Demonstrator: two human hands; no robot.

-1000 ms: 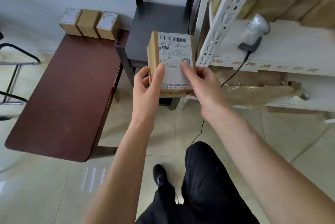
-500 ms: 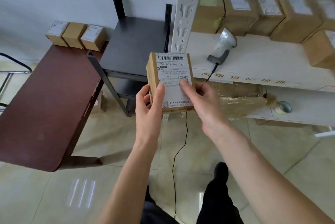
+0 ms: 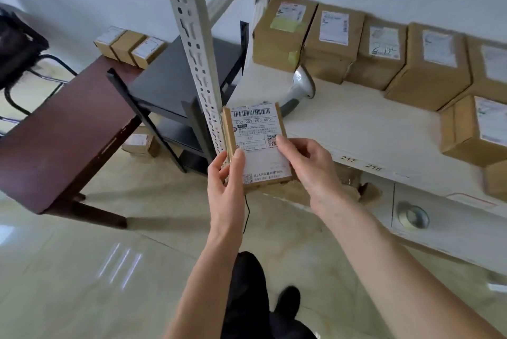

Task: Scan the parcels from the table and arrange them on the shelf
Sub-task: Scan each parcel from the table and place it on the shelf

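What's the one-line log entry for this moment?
phase: carry to shelf | parcel: label up | left hand: holding | right hand: holding | scanner: on shelf

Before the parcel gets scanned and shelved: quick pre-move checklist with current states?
1. Parcel held by both hands, left hand and right hand: ok.
2. Barcode label faces up, not covered by fingers: ok.
3. Scanner lies on the shelf within view: ok.
4. Bare shelf space in front of the stored boxes: ok.
5. Parcel already scanned: cannot tell.
6. Three parcels on the table not yet moved: ok.
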